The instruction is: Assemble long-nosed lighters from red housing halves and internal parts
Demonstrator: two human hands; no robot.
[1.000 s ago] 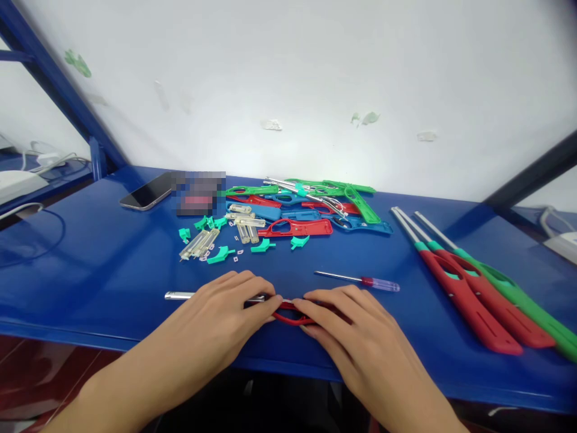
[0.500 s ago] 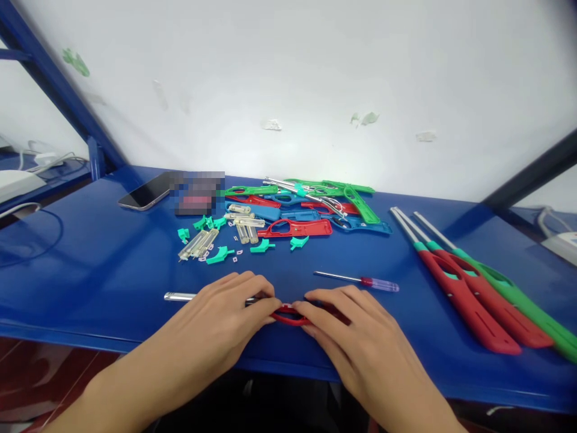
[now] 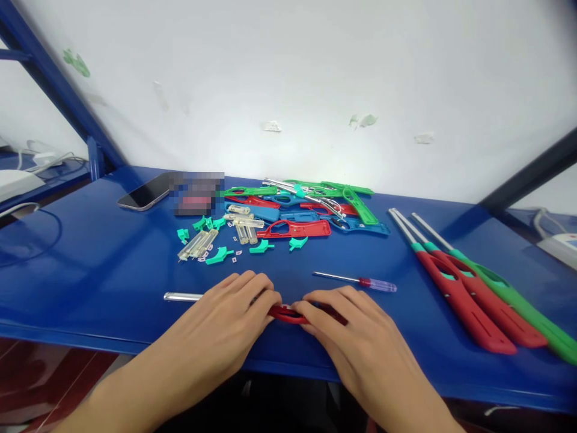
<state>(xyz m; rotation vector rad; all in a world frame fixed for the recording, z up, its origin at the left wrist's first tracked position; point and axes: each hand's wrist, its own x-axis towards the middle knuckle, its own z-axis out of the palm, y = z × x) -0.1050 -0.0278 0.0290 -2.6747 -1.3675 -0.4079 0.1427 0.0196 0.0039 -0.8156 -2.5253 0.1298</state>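
Near the table's front edge, both hands grip one long-necked gas lighter (image 3: 288,315) with a red body. My left hand (image 3: 241,310) is closed around its front part, and the silver metal tube sticks out to the left beyond the knuckles. My right hand (image 3: 351,328) is closed on the red handle, fingers bent over the top and thumb side below. Between the two hands the trigger opening of the red body shows; most of the handle is hidden under my fingers. A screwdriver (image 3: 372,284) with a red and purple handle lies just behind my right hand.
Red, blue and green casing halves (image 3: 297,228) are piled at the back. Clear fuel tanks (image 3: 198,243) and teal triggers (image 3: 220,255) lie in front. Three whole lighters (image 3: 469,282) lie at right. A phone (image 3: 151,191) rests back left, before a white wall (image 3: 306,78).
The fingers of my left hand have shifted slightly right along the lighter, and its red body looks tipped a little. Both hands keep their hold; the other parts stay put.
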